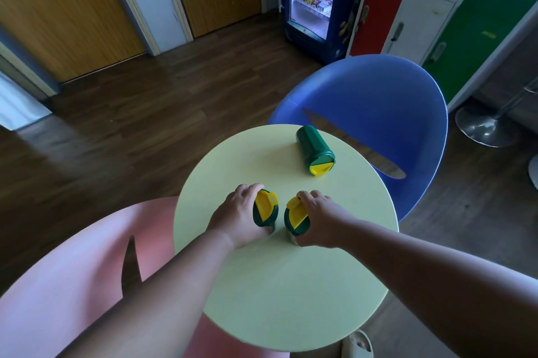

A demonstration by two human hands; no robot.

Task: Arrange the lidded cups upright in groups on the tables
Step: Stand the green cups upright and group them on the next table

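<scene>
The left hand (238, 213) is wrapped around a green cup with a yellow lid (265, 207); the right hand (318, 219) grips a 2nd cup (296, 216) just beside it. Both stand near the middle of the round pale-green desk (285, 285). A 3rd cup (314, 149) lies on its side toward the blue chair (378, 113).
</scene>
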